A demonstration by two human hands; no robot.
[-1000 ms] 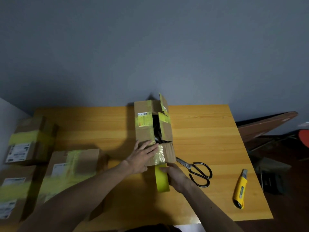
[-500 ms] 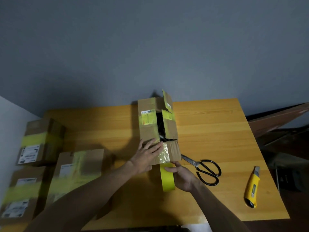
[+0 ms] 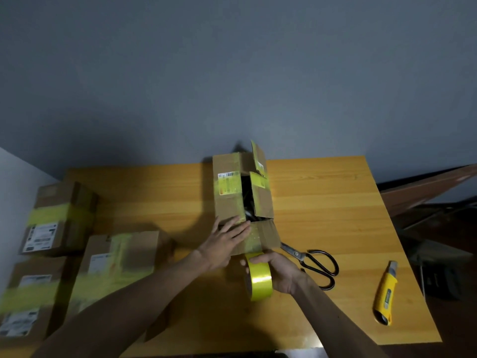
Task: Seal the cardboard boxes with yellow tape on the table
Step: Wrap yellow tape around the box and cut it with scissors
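Note:
An unsealed cardboard box stands in the middle of the wooden table, its top flaps partly up and a dark gap between them. My left hand lies flat with straight fingers on the box's near flap, pressing it down. Just in front of the box, my right hand grips a roll of yellow tape, held on edge. The tape's free end reaches the near face of the box.
Three taped cardboard boxes sit at the left of the table. Black scissors lie right of my right hand. A yellow utility knife rests near the table's right edge.
My right hand has drawn the tape roll down and toward me, away from the box's near face. My left hand stays pressed on the flap. The camera has shifted slightly.

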